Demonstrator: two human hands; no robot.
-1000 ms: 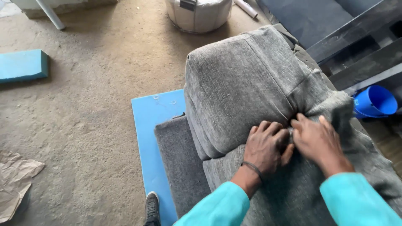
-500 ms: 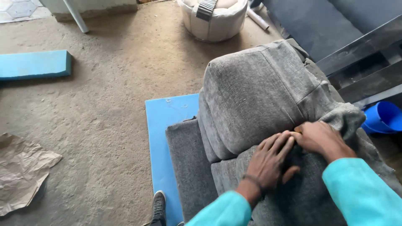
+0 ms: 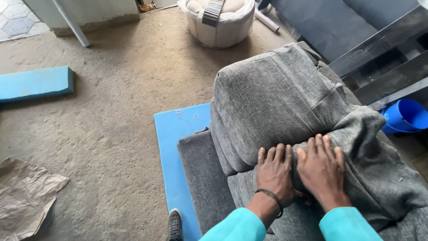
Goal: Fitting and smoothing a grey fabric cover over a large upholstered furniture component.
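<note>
Grey upholstered cushion point(image 3: 276, 102) lies across a flat grey pad point(image 3: 200, 178), which sits on a blue foam sheet point(image 3: 178, 147) on the concrete floor point(image 3: 111, 116). Nearest: left hand point(image 3: 275, 175), dark band at wrist, turquoise sleeve, palm down, fingers straight and together, pointing away from the body. Right hand point(image 3: 322, 167) just beside it, same pose, thumbs nearly touching. Both press flat on the loose grey fabric point(image 3: 379, 169) where it meets the cushion's near edge; neither hand closes around anything, grip flat and open. Cushion's long axis runs from the hands up and right, rounded end facing left. Compared with half a second ago: fingers then curled into the seam, now laid out flat; the view has shifted, cushion sits further right. Shoe toe point(image 3: 174, 223) by the foam's near edge. Further off: crumpled brown paper point(image 3: 26, 196) left, blue foam block point(image 3: 35, 82), blue bucket point(image 3: 405, 116) right, round white pouffe point(image 3: 218, 22) at far end.
</note>
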